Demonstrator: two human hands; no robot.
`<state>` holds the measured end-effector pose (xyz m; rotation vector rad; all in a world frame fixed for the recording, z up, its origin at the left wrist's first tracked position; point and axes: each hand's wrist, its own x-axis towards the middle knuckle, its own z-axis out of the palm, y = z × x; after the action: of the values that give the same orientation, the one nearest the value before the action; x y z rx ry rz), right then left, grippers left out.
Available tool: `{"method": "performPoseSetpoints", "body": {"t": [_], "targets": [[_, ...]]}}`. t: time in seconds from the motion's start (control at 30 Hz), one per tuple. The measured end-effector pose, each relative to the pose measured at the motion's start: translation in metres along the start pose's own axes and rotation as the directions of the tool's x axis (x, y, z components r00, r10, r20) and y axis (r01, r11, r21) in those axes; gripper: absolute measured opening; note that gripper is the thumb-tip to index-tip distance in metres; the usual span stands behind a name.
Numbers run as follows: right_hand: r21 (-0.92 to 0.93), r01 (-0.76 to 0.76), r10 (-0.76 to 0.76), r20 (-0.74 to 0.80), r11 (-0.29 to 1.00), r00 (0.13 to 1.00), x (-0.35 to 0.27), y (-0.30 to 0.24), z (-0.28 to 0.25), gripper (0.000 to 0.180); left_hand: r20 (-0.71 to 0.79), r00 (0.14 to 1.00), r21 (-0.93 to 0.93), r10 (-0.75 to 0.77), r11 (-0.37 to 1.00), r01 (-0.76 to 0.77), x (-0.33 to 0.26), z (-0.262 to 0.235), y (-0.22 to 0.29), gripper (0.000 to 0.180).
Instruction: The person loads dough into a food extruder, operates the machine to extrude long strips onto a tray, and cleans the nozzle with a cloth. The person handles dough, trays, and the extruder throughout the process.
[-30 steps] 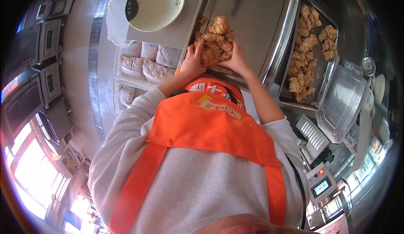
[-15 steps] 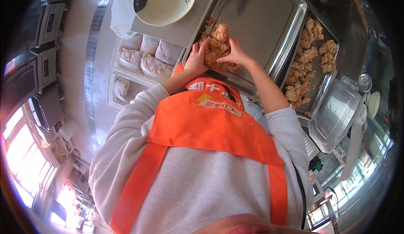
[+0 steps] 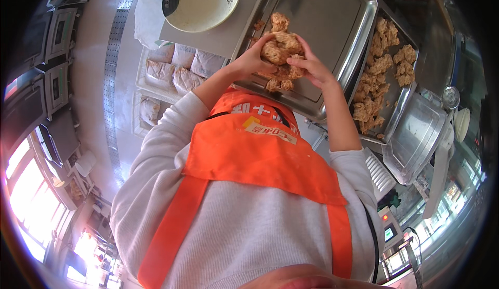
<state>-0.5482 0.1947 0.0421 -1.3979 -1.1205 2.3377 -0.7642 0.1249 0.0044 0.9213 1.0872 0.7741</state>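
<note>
Both hands are up over a large steel tray (image 3: 332, 23) and hold a clump of fried, golden-brown pieces (image 3: 280, 47) between them. The left hand (image 3: 253, 60) cups the clump from its left side, the fingers (image 3: 267, 40) curled around the pieces and pressed against them. The right hand (image 3: 314, 68) closes on the clump from the right, its fingers (image 3: 303, 43) bent over the top and touching the crust. The clump sits at the near left part of the tray, held just above the tray floor, with a few more fried bits (image 3: 278, 83) lying under the hands near the tray's front rim.

Just to the right of this tray stands a second tray (image 3: 403, 88) filled with more fried pieces (image 3: 377, 73), spread in a rough band along its length. A clear plastic lid (image 3: 416, 138) lies beside it, further right. At the upper left, a pale round bowl (image 3: 200, 0) rests on the tabletop (image 3: 218, 34), near the tray's corner. Below the bowl, white crates (image 3: 156, 88) hold pale wrapped bags (image 3: 182, 68). The person wears an orange apron (image 3: 249, 153) over a grey sweater (image 3: 244, 226).
</note>
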Motion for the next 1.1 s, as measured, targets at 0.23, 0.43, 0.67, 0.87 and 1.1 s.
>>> {"method": "performPoseSetpoints", "body": {"t": [0.23,0.43,0.67,0.87,1.1], "targets": [[-0.084,-0.141,0.130,-0.130,0.986,0.983,-0.031,0.042,0.022,0.114,0.103,0.994,0.496,0.047,0.863,-0.092,0.007,-0.007,-0.047,0.121],[-0.278,-0.161,0.000,-0.501,0.947,0.866,-0.053,0.102,-0.004,0.089,0.006,0.992,0.729,-0.129,0.680,0.084,0.001,-0.010,-0.034,0.122],[0.489,-0.063,0.249,-0.326,0.870,0.912,-0.017,0.112,0.043,0.073,-0.185,0.932,0.623,-0.312,0.696,0.357,0.013,-0.002,-0.025,0.117],[0.604,-0.005,0.227,-0.291,0.797,0.929,-0.005,0.096,0.060,0.062,0.035,0.938,0.334,-0.344,0.889,0.313,0.028,-0.012,-0.041,0.098],[0.318,0.134,0.007,-0.406,0.938,0.914,-0.017,0.078,0.054,0.072,0.168,0.933,-0.027,-0.320,0.944,0.329,0.026,-0.005,-0.017,0.084]]}}
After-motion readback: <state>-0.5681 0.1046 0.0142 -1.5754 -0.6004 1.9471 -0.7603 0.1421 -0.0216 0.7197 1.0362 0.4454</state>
